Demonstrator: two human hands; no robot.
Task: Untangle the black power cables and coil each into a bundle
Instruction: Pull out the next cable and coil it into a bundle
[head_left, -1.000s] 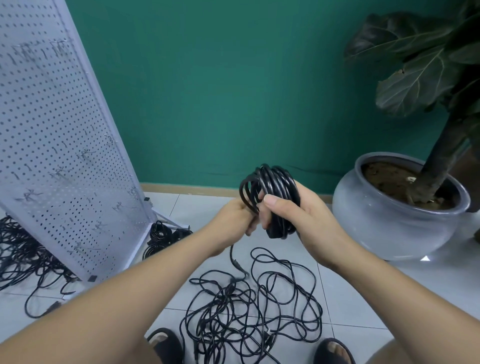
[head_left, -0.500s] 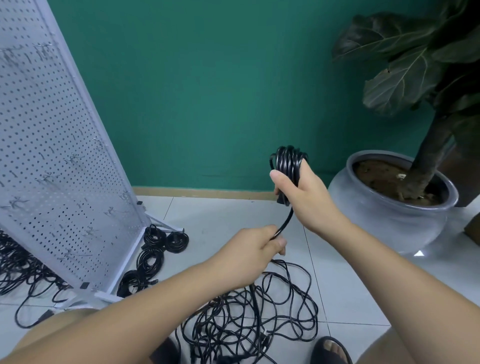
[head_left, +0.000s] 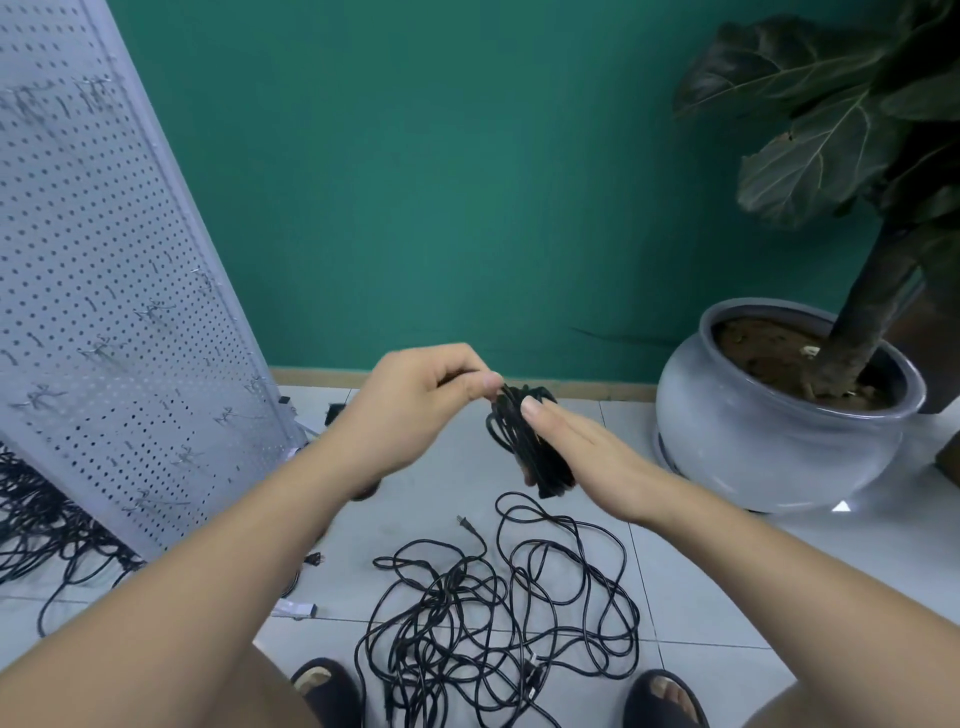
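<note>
Cable bundle (head_left: 524, 447) is mid-frame, held off the floor. Right hand (head_left: 592, 457) is wrapped round it, thumb flat along the loops; left hand (head_left: 415, 405) pinches a strand at its top.

Risk, my read: if the pinch slips, stiff loops spring open. If dropped, it lands in the loose tangle (head_left: 498, 613) right below and snags again.

Around: pegboard (head_left: 104, 286) leaning at left with more cables (head_left: 31, 519) under it, plant pot (head_left: 769, 441) close at right, sandalled feet (head_left: 327, 686) flanking the tangle. Set-down room looks tight.
</note>
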